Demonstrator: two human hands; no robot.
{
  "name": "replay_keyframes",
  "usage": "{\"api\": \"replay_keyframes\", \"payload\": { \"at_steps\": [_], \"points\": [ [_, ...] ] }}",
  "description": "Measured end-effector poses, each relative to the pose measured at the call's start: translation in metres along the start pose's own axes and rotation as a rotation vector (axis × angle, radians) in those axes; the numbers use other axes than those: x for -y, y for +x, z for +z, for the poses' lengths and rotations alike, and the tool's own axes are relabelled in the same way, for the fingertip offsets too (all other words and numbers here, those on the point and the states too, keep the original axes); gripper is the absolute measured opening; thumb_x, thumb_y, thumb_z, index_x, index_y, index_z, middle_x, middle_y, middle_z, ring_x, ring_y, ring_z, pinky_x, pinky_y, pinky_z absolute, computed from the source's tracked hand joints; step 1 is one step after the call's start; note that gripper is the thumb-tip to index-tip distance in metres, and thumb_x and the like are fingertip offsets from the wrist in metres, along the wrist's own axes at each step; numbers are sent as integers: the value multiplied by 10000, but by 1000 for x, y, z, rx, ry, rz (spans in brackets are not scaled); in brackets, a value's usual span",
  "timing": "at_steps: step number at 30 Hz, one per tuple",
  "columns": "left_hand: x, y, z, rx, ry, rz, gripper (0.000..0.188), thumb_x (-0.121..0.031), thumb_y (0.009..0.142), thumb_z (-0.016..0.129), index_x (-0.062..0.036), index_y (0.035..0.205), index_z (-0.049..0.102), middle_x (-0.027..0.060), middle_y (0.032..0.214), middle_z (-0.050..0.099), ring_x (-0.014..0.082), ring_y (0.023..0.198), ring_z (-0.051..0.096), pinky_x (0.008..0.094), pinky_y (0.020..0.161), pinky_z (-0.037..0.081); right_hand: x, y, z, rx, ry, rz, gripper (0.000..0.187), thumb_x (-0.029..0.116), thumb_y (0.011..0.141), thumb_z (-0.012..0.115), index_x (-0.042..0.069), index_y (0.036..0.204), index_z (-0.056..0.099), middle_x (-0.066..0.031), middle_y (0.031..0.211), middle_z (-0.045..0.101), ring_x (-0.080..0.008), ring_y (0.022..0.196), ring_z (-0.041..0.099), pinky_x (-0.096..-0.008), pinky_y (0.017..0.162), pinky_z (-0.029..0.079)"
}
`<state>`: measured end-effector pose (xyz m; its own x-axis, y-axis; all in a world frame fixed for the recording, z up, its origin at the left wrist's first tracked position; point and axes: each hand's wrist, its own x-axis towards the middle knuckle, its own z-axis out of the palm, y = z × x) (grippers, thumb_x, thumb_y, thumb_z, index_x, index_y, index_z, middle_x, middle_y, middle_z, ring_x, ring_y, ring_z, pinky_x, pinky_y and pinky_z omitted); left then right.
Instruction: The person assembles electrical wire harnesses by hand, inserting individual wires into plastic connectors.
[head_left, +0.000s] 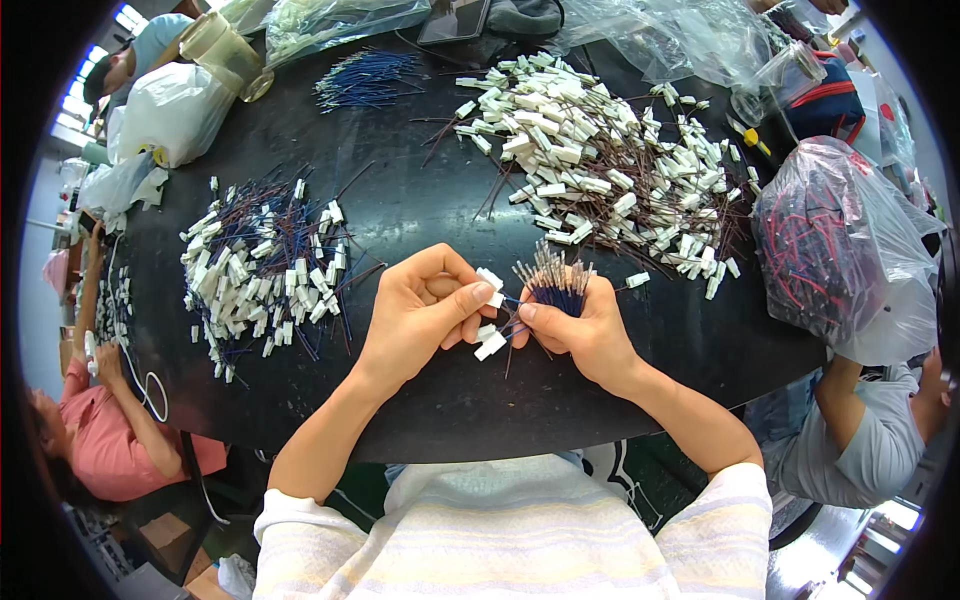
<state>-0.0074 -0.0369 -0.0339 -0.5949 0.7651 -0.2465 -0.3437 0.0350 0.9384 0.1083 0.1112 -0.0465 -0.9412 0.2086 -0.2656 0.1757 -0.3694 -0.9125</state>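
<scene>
Work looks partway along, judging by how the pieces are grouped on the dark table point(420, 415). The left hand point(420, 310) pinches a white connector point(491, 279) between thumb and fingers; the right hand point(592, 336) is closed around a bundle of blue wires point(558, 298), pale tips showing above the grip and thumb pressed against its side. A second white connector point(490, 345) sits just below the first, between the two hands. Whether a blue wire is seated in the pinched connector, I cannot tell; the join is too small.

On the left lies a pile of connectors with blue and brown wires point(262, 268), probably the finished pieces. On the right spreads a larger pile of connectors with mainly brown wires point(600, 150); these appear to lack blue ones, so more seems to remain than is done. A heap of loose blue wires point(368, 79) lies toward the table's far side, apart from both piles.
</scene>
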Motion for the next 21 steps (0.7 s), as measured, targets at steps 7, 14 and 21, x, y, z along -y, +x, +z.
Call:
{"api": "replay_keyframes", "payload": {
  "at_steps": [7,14,21],
  "points": [
    [2,-3,3,41,88,1,100,-61,841,591,13,799,539,84,666,596,55,507,509,172,422,355,2,-2,0,2,-120,-1,70,58,801,613,2,817,574,-77,633,608,-43,464,438,-191,395,299],
    [-21,34,-11,-134,822,293,90,-82,791,611,7,803,624,61,663,598,126,580,562,253,527,427,2,2,-1,60,-100,9,92,79,817,587,-7,846,577,-80,677,613,-37,493,432,-191,434,308],
    [-11,116,-25,-188,1373,842,174,-44,739,612,-59,912,613,86,1007,592,273,841,551,357,731,446,-1,-1,-2,96,118,35,149,93,873,523,-38,913,579,-138,702,606,-27,434,330,-190,395,222]
  ]
}}
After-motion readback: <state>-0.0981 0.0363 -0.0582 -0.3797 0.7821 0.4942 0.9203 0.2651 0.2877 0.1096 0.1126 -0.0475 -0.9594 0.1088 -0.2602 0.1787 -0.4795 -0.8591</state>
